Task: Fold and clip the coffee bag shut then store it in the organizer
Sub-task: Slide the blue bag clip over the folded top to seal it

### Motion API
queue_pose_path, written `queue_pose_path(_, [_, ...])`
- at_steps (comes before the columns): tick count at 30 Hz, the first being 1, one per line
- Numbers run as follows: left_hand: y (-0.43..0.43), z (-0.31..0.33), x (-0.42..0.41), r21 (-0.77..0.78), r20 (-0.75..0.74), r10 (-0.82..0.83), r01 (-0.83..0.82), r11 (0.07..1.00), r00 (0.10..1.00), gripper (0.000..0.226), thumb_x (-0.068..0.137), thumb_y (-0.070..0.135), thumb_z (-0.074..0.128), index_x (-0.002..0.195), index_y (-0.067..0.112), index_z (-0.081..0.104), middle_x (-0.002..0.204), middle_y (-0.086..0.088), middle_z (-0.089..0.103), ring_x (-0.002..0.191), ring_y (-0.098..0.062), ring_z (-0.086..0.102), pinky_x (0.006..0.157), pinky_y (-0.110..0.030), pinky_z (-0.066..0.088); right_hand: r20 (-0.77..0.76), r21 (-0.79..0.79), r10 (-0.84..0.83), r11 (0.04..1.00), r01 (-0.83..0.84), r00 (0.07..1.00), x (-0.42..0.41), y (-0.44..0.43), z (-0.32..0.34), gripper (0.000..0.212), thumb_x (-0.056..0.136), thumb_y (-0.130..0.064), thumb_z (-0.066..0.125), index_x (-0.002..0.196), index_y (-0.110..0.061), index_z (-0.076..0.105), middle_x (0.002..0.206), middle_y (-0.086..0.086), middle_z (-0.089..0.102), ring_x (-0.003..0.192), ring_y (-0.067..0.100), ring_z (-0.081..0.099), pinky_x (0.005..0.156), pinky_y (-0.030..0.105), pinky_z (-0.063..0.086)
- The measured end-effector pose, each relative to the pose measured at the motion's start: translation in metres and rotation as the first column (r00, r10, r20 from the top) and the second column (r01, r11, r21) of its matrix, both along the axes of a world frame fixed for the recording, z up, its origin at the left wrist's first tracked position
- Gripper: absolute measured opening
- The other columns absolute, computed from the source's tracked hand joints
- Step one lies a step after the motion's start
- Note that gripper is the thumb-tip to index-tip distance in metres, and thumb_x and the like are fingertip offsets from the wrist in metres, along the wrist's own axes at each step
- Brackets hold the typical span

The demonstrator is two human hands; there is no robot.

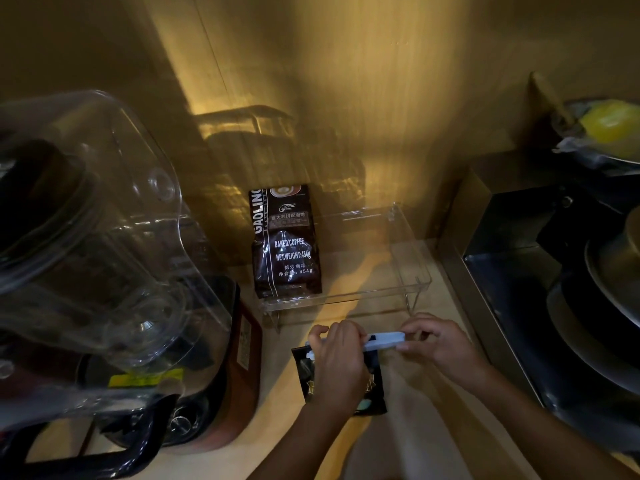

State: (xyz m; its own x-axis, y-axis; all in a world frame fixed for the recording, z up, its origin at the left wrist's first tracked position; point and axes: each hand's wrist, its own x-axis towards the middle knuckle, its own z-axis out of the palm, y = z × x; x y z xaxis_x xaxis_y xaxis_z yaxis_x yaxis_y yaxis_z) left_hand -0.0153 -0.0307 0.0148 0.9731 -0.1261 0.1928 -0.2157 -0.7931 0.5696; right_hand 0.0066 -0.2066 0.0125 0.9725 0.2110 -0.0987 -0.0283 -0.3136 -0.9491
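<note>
A small black coffee bag [375, 386] stands on the wooden counter in front of me, mostly hidden behind my left hand [337, 362], which grips its folded top. A white bag clip [382, 341] lies across that folded top. My right hand [436, 339] pinches the clip's right end between thumb and fingers. Just behind the hands stands a clear acrylic organizer [412, 261]. At its left end a larger dark coffee bag [285, 244], printed "BAKED COFFEE 454g", stands upright.
A large blender with a clear cover [86, 216] fills the left side. A dark metal appliance with round plates [571, 289] sits on the right, a yellow object [609, 124] above it. A wooden wall stands behind the organizer.
</note>
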Motion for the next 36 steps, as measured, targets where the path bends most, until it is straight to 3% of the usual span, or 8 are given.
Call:
queue_pose_path(2, [0.000, -0.002, 0.002, 0.022, 0.000, -0.006, 0.006, 1.000, 1.000, 0.006, 0.080, 0.009, 0.045, 0.077, 0.013, 0.049, 0.074, -0.004, 0.058, 0.072, -0.021, 0.055, 0.088, -0.038, 0.024, 0.014, 0.019, -0.037, 0.999, 0.036, 0.999, -0.001, -0.003, 0.001, 0.031, 0.067, 0.005, 0.073, 0.070, -0.026, 0.069, 0.079, 0.001, 0.063, 0.065, -0.006, 0.056, 0.057, 0.006, 0.044])
queue_pose_path(4, [-0.002, -0.003, 0.003, 0.025, -0.013, 0.004, -0.003, 1.000, 1.000, 0.016, 0.077, -0.002, 0.055, 0.077, 0.013, 0.049, 0.074, -0.004, 0.059, 0.073, -0.021, 0.056, 0.090, -0.035, 0.019, 0.023, 0.022, -0.054, 0.998, 0.054, 0.998, -0.003, -0.001, 0.001, 0.030, 0.069, 0.005, 0.072, 0.073, -0.024, 0.068, 0.082, 0.001, 0.063, 0.068, -0.006, 0.057, 0.059, 0.005, 0.045])
queue_pose_path(7, [-0.006, 0.000, 0.002, 0.032, -0.032, 0.000, 0.001, 1.000, 0.999, 0.013, 0.078, -0.002, 0.050, 0.076, 0.011, 0.050, 0.074, -0.006, 0.060, 0.073, -0.023, 0.057, 0.090, -0.032, 0.016, 0.029, 0.023, -0.057, 0.998, 0.056, 0.998, -0.006, 0.006, -0.001, 0.027, 0.070, 0.004, 0.071, 0.075, -0.022, 0.066, 0.083, 0.001, 0.062, 0.080, 0.007, 0.059, 0.066, 0.007, 0.045])
queue_pose_path(12, [-0.014, 0.000, 0.001, 0.016, -0.022, 0.009, -0.009, 1.000, 1.000, 0.011, 0.080, 0.005, 0.042, 0.073, 0.010, 0.049, 0.071, -0.006, 0.058, 0.071, -0.024, 0.056, 0.087, -0.030, 0.017, 0.024, 0.055, -0.083, 0.995, 0.081, 0.996, -0.011, 0.027, -0.007, 0.027, 0.071, 0.007, 0.068, 0.073, -0.019, 0.064, 0.085, 0.009, 0.061, 0.086, 0.025, 0.058, 0.076, 0.027, 0.044])
queue_pose_path(17, [-0.012, 0.000, 0.002, 0.035, -0.042, -0.006, 0.008, 0.999, 0.999, 0.012, 0.075, -0.002, 0.053, 0.073, 0.009, 0.049, 0.073, -0.008, 0.058, 0.072, -0.025, 0.055, 0.083, -0.029, 0.016, 0.086, -0.126, 0.028, 0.992, -0.017, 0.996, -0.006, 0.027, -0.005, 0.013, 0.070, -0.007, 0.073, 0.075, -0.016, 0.065, 0.080, -0.001, 0.058, 0.086, 0.021, 0.054, 0.081, 0.039, 0.041])
queue_pose_path(20, [-0.015, 0.001, 0.000, 0.001, -0.003, 0.017, -0.017, 1.000, 1.000, 0.007, 0.074, 0.001, 0.049, 0.071, 0.008, 0.050, 0.070, -0.009, 0.057, 0.069, -0.026, 0.055, 0.082, -0.031, 0.021, 0.096, -0.119, 0.005, 0.993, 0.006, 0.995, -0.007, 0.031, -0.004, 0.013, 0.069, -0.005, 0.074, 0.079, -0.011, 0.069, 0.081, 0.000, 0.059, 0.088, 0.023, 0.055, 0.084, 0.044, 0.042])
queue_pose_path(30, [-0.019, 0.001, -0.003, -0.107, 0.033, 0.078, -0.074, 0.991, 0.996, 0.015, 0.081, -0.003, 0.054, 0.071, 0.007, 0.051, 0.073, -0.010, 0.058, 0.072, -0.023, 0.052, 0.081, -0.032, 0.026, 0.148, -0.059, -0.109, 0.991, 0.119, 0.983, -0.012, 0.041, -0.003, 0.041, 0.063, 0.002, 0.075, 0.065, -0.037, 0.063, 0.075, -0.013, 0.054, 0.085, 0.016, 0.050, 0.084, 0.042, 0.037])
queue_pose_path(36, [0.019, 0.014, 0.005, -0.015, -0.007, 0.006, -0.006, 1.000, 1.000, 0.009, 0.081, 0.015, 0.063, 0.074, 0.017, 0.058, 0.082, 0.000, 0.060, 0.082, -0.015, 0.050, 0.072, -0.029, 0.019, 0.133, -0.050, -0.103, 0.993, 0.110, 0.986, -0.012, 0.035, -0.001, 0.013, 0.066, 0.003, 0.074, 0.077, -0.005, 0.070, 0.076, -0.007, 0.054, 0.086, 0.026, 0.052, 0.083, 0.048, 0.042])
